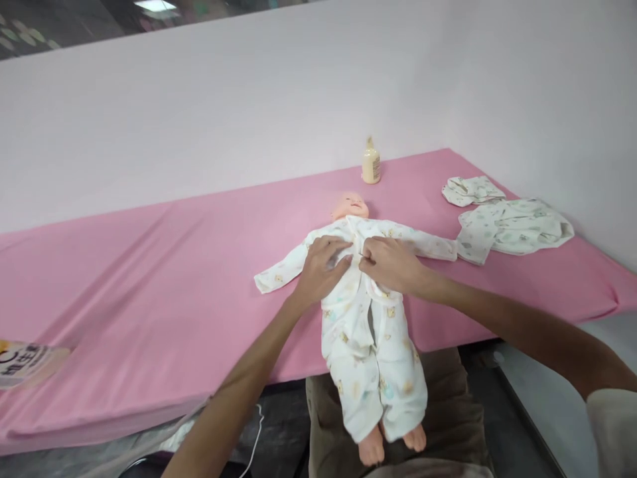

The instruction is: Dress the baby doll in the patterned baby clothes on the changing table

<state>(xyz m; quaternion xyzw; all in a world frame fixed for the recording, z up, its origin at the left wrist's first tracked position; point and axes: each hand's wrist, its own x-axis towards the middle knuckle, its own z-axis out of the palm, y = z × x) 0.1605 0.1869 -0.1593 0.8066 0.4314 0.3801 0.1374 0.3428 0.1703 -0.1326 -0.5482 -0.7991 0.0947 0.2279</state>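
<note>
A baby doll (pixel 352 204) lies on its back in a white printed baby jacket (pixel 343 282) and matching trousers (pixel 348 345). Its sleeves are spread to both sides, and its bare feet extend past the near table edge. On the left half of the jacket's chest rests my left hand (pixel 321 269), thumb and fingers apart with white cloth showing between them. Just across the front opening, my right hand (pixel 391 264) is closed in a pinch on the jacket's front edge. The fastening under my fingertips is too small to make out.
A pale yellow pump bottle (pixel 371 166) stands behind the doll's head. Folded patterned baby clothes (pixel 517 226) lie at the right, touching the doll's sleeve. The pink-covered table (pixel 174 299) meets white walls (pixel 249 99). A printed packet (pixel 30 364) lies at far left.
</note>
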